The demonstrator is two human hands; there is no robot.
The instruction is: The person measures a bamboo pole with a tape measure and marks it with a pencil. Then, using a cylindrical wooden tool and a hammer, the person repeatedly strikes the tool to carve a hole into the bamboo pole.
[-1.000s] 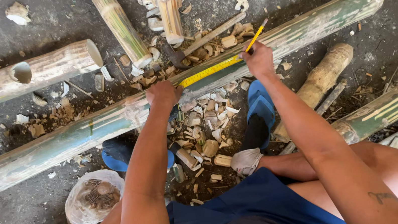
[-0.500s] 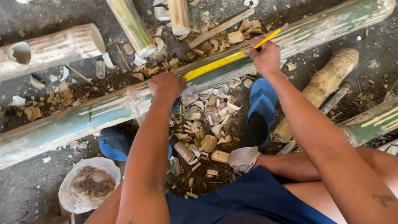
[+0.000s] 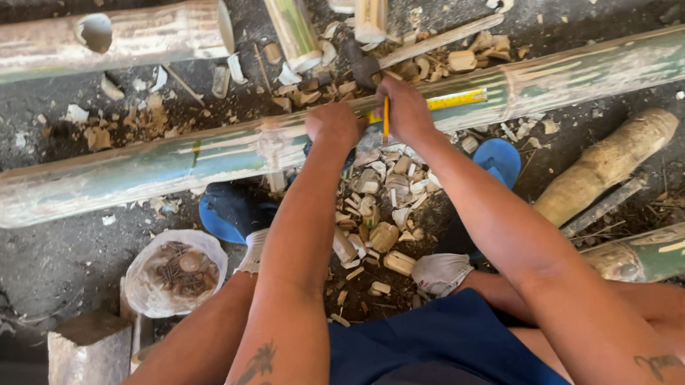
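Note:
A long green bamboo pole (image 3: pixel 139 169) lies across the ground in front of me. A yellow tape measure (image 3: pixel 453 100) runs along its top. My left hand (image 3: pixel 332 124) presses down on the pole at the tape's left end. My right hand (image 3: pixel 403 107) sits just beside it, gripping a yellow pencil (image 3: pixel 386 117) with the tip against the pole. The two hands nearly touch.
A cut bamboo section with a hole (image 3: pixel 72 45) lies at the upper left, two more bamboo pieces (image 3: pixel 286 12) at the top. Wood chips (image 3: pixel 380 214) litter the ground between my blue sandals (image 3: pixel 223 211). A plastic bag (image 3: pixel 174 272) sits left; a log (image 3: pixel 605 165) and more bamboo (image 3: pixel 680 247) right.
My right hand has slid left along the pole with the pencil, from the tape's right end to beside my left hand. The view has shifted, so the pole looks more level.

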